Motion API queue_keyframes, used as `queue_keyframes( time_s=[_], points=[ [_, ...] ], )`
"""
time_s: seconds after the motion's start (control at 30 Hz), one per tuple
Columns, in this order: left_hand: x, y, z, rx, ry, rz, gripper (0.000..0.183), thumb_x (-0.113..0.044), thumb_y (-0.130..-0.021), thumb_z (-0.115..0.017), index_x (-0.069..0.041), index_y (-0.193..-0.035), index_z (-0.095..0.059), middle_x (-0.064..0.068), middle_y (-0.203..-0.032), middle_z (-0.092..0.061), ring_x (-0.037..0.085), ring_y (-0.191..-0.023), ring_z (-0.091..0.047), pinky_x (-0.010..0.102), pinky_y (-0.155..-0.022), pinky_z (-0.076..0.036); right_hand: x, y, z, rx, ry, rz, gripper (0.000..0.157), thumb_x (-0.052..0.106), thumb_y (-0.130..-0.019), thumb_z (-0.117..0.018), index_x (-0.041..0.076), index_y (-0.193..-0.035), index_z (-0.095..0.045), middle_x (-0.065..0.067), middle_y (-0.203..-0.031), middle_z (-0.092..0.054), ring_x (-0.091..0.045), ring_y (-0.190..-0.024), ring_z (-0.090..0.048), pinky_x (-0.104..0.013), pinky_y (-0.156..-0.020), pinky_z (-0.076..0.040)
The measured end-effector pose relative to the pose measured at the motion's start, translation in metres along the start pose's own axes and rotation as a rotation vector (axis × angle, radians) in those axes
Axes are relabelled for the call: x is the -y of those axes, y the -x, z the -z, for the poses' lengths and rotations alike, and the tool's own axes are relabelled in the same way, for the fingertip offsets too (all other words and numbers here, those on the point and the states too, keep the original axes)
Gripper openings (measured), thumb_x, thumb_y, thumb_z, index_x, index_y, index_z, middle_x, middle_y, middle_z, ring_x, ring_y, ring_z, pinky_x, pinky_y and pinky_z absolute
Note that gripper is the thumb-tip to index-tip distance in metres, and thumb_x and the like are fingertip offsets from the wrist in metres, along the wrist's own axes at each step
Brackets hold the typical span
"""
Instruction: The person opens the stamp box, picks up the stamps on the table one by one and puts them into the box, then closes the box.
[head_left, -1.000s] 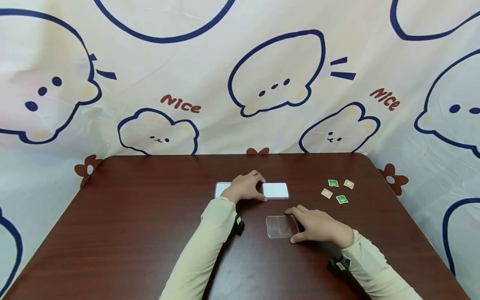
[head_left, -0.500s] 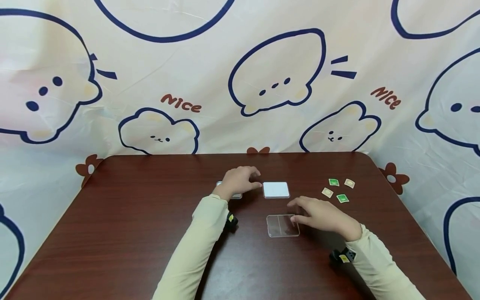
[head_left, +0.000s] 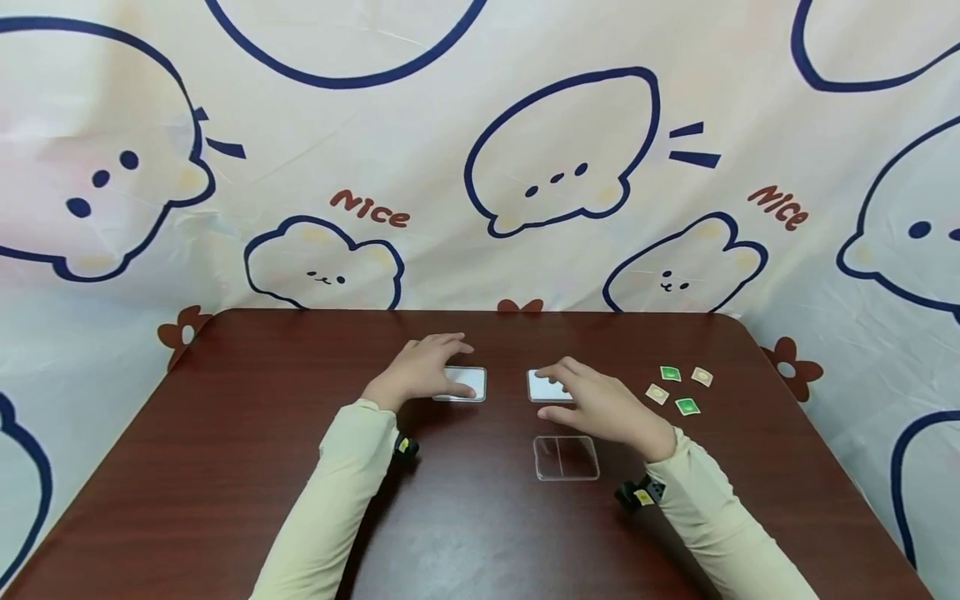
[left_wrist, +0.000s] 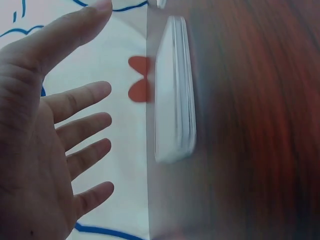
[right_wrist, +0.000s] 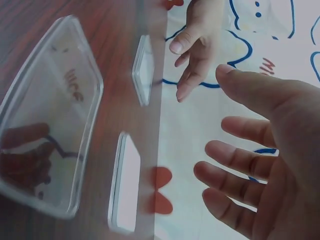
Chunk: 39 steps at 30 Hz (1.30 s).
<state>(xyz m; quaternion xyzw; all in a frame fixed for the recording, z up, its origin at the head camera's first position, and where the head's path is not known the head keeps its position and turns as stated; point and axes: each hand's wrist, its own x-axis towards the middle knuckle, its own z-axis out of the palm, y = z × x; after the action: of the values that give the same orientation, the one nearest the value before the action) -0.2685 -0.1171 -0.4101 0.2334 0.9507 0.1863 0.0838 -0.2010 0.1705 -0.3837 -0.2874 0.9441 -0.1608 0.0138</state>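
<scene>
Two flat rectangular boxes, white on top with clear edges, lie side by side toward the back of the table. My left hand (head_left: 416, 371) hovers over the left white box (head_left: 468, 380), partly covering it, with thumb and fingers spread apart. In the left wrist view nothing is between the fingers and the white box (left_wrist: 172, 95). Above the right white box (head_left: 542, 388) is my right hand (head_left: 603, 407), fingers extended and holding nothing. A shallow clear plastic case (head_left: 566, 471) lies on the table in front of the right box; the right wrist view shows its raised rim (right_wrist: 95, 117).
Several small square pieces lie at the right: a green one (head_left: 687, 407) and a cream one (head_left: 657, 394) among them. The dark wooden table (head_left: 225, 467) ends at a printed cloth backdrop (head_left: 435, 167).
My left hand has moved left from between the two boxes to over the left one. The right hand has left the clear case and moved up over the right box.
</scene>
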Motion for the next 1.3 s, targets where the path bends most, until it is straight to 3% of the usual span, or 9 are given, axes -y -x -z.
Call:
queue_keyframes(
  time_s=[0.27, 0.5, 0.63, 1.0, 1.3],
  points=[
    [0.02, 0.014, 0.003, -0.012, 0.016, 0.044, 0.082, -0.051, -0.076, -0.076, -0.018, -0.144, -0.046, 0.009, -0.16, -0.026, 0.031, -0.148, -0.021, 0.061, -0.113, -0.021, 0.011, -0.025, -0.005, 0.048, -0.03, 0.002, 0.059, 0.045, -0.087, -0.068, 0.016, -0.136, -0.052, -0.008, -0.122, -0.057, -0.02, -0.105, -0.061, -0.034, -0.076, -0.053],
    [0.038, 0.025, 0.003, 0.001, 0.057, 0.079, 0.084, -0.051, -0.075, -0.076, -0.016, -0.144, -0.045, 0.011, -0.159, -0.026, 0.032, -0.148, -0.021, 0.064, -0.112, -0.02, 0.015, -0.044, -0.01, 0.077, -0.066, -0.024, 0.061, 0.047, -0.087, -0.067, 0.017, -0.138, -0.049, -0.007, -0.118, -0.057, -0.012, -0.078, -0.055, -0.027, -0.065, -0.047],
    [0.042, 0.027, 0.0, 0.011, 0.07, 0.088, 0.083, -0.053, -0.075, -0.075, -0.015, -0.144, -0.046, 0.012, -0.159, -0.027, 0.033, -0.148, -0.021, 0.063, -0.113, -0.019, 0.017, -0.053, -0.016, 0.092, -0.07, -0.038, 0.061, 0.046, -0.087, -0.068, 0.016, -0.137, -0.049, -0.007, -0.112, -0.058, -0.008, -0.073, -0.051, -0.026, -0.062, -0.045],
    [0.052, 0.03, -0.004, 0.021, 0.137, 0.102, 0.079, -0.048, -0.077, -0.076, -0.014, -0.143, -0.047, 0.012, -0.159, -0.028, 0.033, -0.148, -0.023, 0.062, -0.114, -0.019, 0.026, -0.074, -0.029, 0.147, -0.014, -0.073, 0.071, 0.047, -0.084, -0.07, 0.013, -0.141, -0.047, -0.003, -0.111, -0.061, -0.011, -0.091, -0.06, -0.035, -0.071, -0.05],
    [0.057, 0.031, -0.008, 0.036, 0.16, 0.098, 0.076, -0.048, -0.079, -0.074, -0.015, -0.143, -0.047, 0.014, -0.156, -0.033, 0.036, -0.143, -0.031, 0.063, -0.112, -0.022, 0.032, -0.085, -0.038, 0.22, -0.041, -0.092, 0.071, 0.042, -0.084, -0.073, 0.01, -0.141, -0.046, -0.002, -0.101, -0.059, -0.013, -0.085, -0.054, -0.033, -0.07, -0.046]
  ],
)
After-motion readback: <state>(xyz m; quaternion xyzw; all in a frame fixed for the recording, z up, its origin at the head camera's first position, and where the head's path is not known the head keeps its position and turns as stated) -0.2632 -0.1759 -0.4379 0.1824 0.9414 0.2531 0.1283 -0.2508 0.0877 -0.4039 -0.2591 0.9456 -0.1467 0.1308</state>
